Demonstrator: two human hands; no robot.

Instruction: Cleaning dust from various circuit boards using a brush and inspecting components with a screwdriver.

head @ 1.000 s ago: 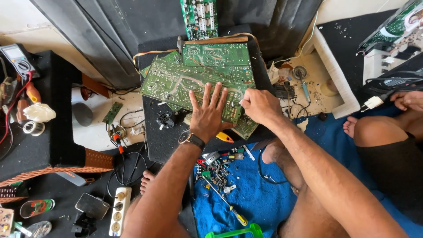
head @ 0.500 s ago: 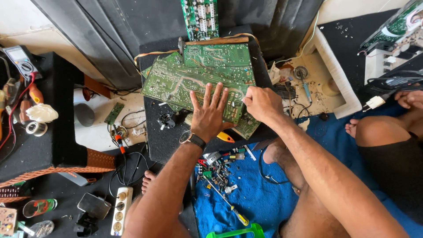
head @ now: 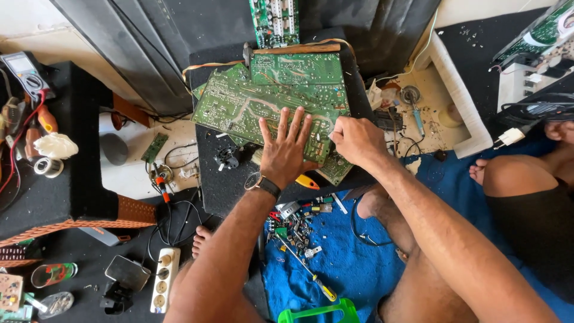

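A large green circuit board [head: 272,98] lies solder side up on a black stand [head: 227,179] at the centre of a crowded floor workspace, a smaller green board [head: 274,21] propped upright just behind it. The person's left hand [head: 287,149], a watch on the wrist, rests flat and open on the board's near edge with the fingers spread. The right hand [head: 357,140] sits just beside it at the board's right corner, curled closed; what it pinches, if anything, cannot be told from this view.

Below the stand, a blue cloth [head: 347,263] on the floor carries a scatter of small electronic parts [head: 296,224] and a screwdriver with a yellow handle [head: 308,272]; a green plastic handle [head: 317,312] shows at the bottom edge. To the right, a shallow white foam tray [head: 460,96] holds a blue-handled tool and some debris. Another person's bare knee and foot [head: 508,173] rest on the cloth at the far right.

To the left, a white power strip [head: 165,272] lies on the dark floor, near a tangle of wires and a soldering iron [head: 160,182]. A multimeter [head: 24,72] sits on a black surface at the upper left.

Compared with a second ago, both hands hold nearly the same places on the board; the left hand's fingers look slightly more spread.
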